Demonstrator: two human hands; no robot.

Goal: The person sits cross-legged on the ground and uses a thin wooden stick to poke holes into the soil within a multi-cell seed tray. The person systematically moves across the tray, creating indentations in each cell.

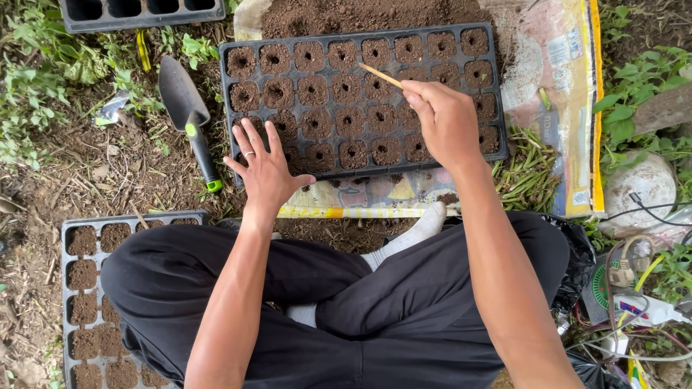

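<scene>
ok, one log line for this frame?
right hand: grips stick over seed tray | left hand: flat on tray's edge | cells: soil, dimpled | trowel: left of tray

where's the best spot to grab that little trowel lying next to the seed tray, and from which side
Probably by its black handle, not the blade. The trowel lies flat on the soil left of the seed tray, blade pointing away, green-tipped handle end nearest the left hand. Come from above with that hand, fingers wrapping across the handle.

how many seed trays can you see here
3: one filled tray under the hands, one filled tray bottom left beside the knee, one empty tray top left, cut off by the frame.
</scene>
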